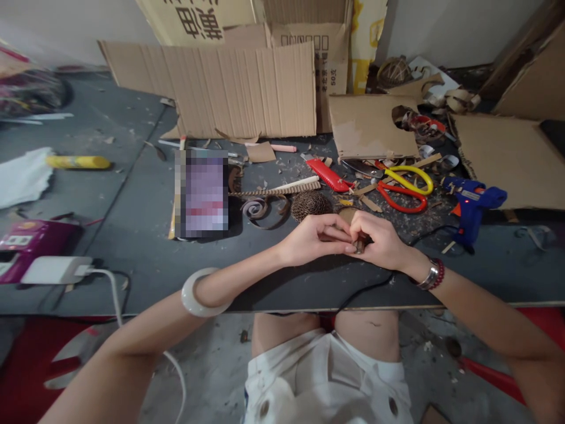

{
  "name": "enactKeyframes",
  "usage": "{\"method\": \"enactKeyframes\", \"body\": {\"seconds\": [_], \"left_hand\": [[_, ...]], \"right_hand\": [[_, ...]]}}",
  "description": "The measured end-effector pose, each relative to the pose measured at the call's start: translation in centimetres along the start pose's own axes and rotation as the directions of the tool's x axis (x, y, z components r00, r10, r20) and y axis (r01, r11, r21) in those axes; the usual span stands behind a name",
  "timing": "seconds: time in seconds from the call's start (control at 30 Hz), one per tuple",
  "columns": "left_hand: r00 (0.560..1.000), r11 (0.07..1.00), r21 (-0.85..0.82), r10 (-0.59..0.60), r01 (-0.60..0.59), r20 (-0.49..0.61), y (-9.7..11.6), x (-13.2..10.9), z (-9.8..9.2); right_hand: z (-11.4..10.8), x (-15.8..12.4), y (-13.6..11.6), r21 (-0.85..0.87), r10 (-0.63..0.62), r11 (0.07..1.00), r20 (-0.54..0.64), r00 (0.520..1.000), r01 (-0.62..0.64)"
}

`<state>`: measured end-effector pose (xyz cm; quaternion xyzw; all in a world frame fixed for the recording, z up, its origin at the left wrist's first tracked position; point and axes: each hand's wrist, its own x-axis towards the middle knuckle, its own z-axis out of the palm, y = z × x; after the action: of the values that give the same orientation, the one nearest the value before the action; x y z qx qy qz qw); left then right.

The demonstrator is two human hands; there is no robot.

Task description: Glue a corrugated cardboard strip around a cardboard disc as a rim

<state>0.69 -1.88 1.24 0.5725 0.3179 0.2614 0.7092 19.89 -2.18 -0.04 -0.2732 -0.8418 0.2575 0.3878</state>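
My left hand [309,237] and my right hand [378,238] meet over the dark table [145,235], fingers pinched together on a small rolled cardboard piece [358,244]. Most of that piece is hidden by the fingers. Just beyond the hands lie a round coil of corrugated cardboard [310,204], a spiral cardboard curl [258,208] and a long corrugated strip [278,189]. A white bangle is on my left wrist, a red bead bracelet and a watch on my right.
A blue glue gun [472,203] stands at the right, its black cord running to the table's front edge. Red and yellow scissors [404,188], a red utility knife [329,175], a phone [203,193], cardboard sheets [238,88] and scraps lie behind. A white charger [57,270] sits left.
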Motion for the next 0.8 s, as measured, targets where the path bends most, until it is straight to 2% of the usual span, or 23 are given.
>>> {"method": "enactKeyframes", "body": {"seconds": [0.23,0.47,0.6,0.8], "left_hand": [[0.998,0.998,-0.062,0.028,-0.031,-0.05,0.1,0.2,0.1],[0.993,0.993,-0.101,0.057,-0.068,-0.105,0.4,0.4,-1.1],[0.996,0.992,-0.114,0.05,-0.059,-0.08,0.3,0.4,-1.2],[1.0,0.998,-0.061,0.022,-0.022,-0.005,0.1,0.2,-0.3]], "right_hand": [[-0.2,0.2,-0.2,-0.091,-0.03,0.995,0.029,0.999,0.032],[-1.6,0.8,-0.3,-0.108,-0.015,0.994,0.091,0.996,0.025],[-1.5,0.8,-0.3,-0.106,-0.034,0.994,0.033,0.999,0.037],[-1.2,0.6,-0.1,-0.086,-0.058,0.995,-0.093,0.994,0.05]]}}
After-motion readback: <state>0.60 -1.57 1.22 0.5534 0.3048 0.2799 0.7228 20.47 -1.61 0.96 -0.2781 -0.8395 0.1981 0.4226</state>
